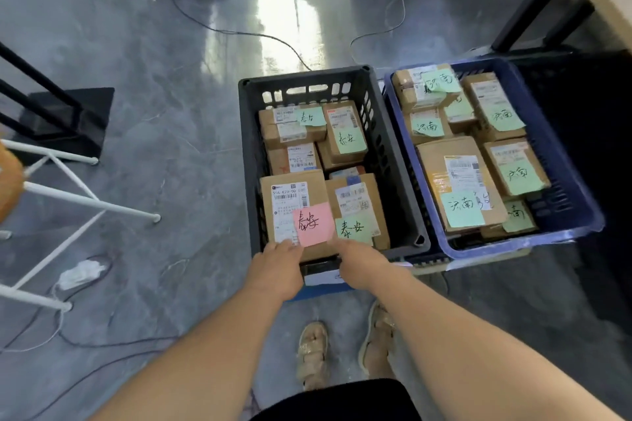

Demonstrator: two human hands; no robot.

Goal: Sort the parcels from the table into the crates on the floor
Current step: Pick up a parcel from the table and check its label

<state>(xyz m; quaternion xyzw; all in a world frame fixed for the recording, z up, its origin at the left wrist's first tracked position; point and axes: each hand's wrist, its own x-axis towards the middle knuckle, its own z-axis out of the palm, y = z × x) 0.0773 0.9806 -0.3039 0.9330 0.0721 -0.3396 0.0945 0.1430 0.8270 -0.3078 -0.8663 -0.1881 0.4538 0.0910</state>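
Now | 2 hands — left hand (276, 271), right hand (359, 263) — grip pink-noted parcel (285, 215) over black crate (247, 147) | thumbs hidden

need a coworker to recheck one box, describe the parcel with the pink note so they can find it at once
Two crates sit side by side on the floor; look in the black crate, left of the blue crate. The parcel lies at its near-left corner. It alone carries a pink note; every other note is green.
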